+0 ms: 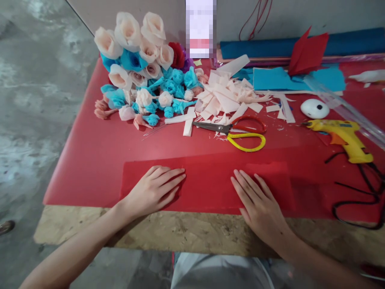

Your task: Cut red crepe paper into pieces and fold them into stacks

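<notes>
A folded strip of red crepe paper (207,182) lies flat along the front of the red-covered table (90,160). My left hand (156,186) rests on its left part, palm down with fingers stretched out to the right. On the right part lies my right hand (258,200), flat too, its fingers spread and pointing away from me. Neither hand holds anything. Just beyond the paper are scissors (224,128) with one red and one yellow handle loop, their blades pointing left.
Paper flowers (129,68) are heaped at the back left. Cream paper scraps (222,96) lie beside them. Blue paper (270,78) and a folded red piece (309,52) sit at the back right. A yellow glue gun (345,136) with a black cord lies at the right.
</notes>
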Motion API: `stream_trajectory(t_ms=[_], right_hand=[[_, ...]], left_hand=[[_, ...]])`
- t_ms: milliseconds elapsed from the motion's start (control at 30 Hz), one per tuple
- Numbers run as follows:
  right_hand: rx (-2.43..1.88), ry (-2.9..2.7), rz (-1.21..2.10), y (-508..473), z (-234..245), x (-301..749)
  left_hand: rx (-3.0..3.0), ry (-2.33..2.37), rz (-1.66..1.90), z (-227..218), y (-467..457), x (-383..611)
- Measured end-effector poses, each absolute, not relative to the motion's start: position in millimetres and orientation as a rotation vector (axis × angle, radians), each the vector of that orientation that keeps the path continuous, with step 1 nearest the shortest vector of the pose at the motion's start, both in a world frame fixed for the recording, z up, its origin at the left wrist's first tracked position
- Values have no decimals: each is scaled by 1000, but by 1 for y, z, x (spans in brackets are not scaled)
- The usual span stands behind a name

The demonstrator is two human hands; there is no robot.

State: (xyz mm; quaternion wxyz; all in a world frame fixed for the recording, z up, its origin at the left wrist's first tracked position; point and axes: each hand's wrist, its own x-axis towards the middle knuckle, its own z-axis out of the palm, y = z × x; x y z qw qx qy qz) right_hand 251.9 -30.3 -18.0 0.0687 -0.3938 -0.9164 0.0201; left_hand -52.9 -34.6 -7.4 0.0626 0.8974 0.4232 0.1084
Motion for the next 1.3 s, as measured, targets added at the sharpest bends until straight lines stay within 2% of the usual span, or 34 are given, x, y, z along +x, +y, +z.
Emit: stream_trajectory(t_ms=[367,933,1167,1300], right_hand=[[-1105,-2851,105,-30,-22,260],[-1480,-2723,-54,-27,-29,327],[-1451,-2677,118,-23,-24,332],[-1538,-2341,357,-15,-17,336]], left_hand=[[2774,1288,299,-6,-35,-49],[2912,1218,305,0,-29,-42],[3061,1175,226,12,-17,-24],[3096,1124,144,17,-11,-15]])
